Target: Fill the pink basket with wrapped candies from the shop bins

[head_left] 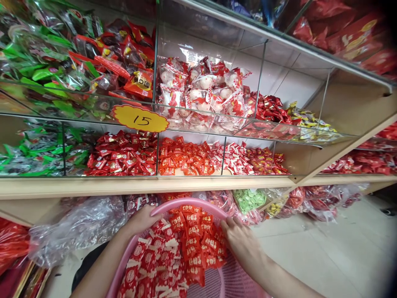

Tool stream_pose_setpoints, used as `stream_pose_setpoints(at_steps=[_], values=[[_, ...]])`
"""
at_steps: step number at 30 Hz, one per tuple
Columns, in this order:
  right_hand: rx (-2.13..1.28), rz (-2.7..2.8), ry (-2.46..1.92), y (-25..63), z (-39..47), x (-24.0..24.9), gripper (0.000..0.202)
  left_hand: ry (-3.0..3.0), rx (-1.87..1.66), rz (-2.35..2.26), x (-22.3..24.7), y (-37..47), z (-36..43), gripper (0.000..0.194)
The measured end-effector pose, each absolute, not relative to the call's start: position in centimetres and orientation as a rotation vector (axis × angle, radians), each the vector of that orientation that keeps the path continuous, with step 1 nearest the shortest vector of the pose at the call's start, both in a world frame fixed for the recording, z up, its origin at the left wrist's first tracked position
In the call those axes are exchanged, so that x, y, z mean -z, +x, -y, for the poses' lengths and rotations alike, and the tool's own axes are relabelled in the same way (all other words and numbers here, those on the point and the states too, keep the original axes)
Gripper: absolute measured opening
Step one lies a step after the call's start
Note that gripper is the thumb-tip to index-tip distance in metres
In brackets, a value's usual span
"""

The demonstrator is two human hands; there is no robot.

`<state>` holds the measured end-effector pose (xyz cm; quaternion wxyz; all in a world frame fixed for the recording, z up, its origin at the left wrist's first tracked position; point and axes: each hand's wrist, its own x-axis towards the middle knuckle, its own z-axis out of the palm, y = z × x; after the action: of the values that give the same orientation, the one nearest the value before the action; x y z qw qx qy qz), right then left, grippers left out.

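A pink plastic basket (186,201) with a mesh wall is tilted in front of me, below the shelves. Red-and-white wrapped candies (155,260) fill its left side, and orange-red wrapped candies (194,236) lie on its right; bare mesh shows at the lower right. My left hand (144,221) is closed on the rim at the upper left, its fingertips partly hidden. On the opposite side, my right hand (240,238) grips the rim, its fingers bent inward beside the orange-red candies.
Glass-divided shelves hold heaps of wrapped sweets, including orange-red candies (182,157) just above the basket. A wooden shelf edge (124,186) runs across behind the basket. Plastic bags of candy (249,200) rest beneath it. A yellow tag (140,118) reads 15.
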<state>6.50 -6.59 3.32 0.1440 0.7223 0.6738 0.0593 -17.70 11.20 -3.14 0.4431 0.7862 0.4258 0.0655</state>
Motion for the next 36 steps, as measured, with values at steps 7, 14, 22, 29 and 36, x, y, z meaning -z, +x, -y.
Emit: stream_pose_setpoints(at_steps=[7,14,22,29,36], values=[[-0.331,-1.933,1.990,6.4,6.4,-2.3,0.026,1.954,-0.168,-1.070,3.3,-17.6,-11.2,0.039],[-0.438,-1.929,1.934,5.9,6.3,-1.6,0.028,1.965,-0.170,-1.068,2.8,-17.5,-11.0,0.035],[-0.368,-1.956,1.965,5.5,5.7,-1.7,0.020,1.958,-0.183,-1.076,3.7,-17.6,-11.3,0.035],[-0.400,-1.955,1.986,5.6,5.9,-1.7,0.018,1.941,-0.177,-1.060,3.8,-17.7,-11.4,0.039],[-0.463,-1.991,2.006,6.0,6.0,-0.8,0.018,1.955,-0.147,-1.094,3.0,-17.4,-11.2,0.040]])
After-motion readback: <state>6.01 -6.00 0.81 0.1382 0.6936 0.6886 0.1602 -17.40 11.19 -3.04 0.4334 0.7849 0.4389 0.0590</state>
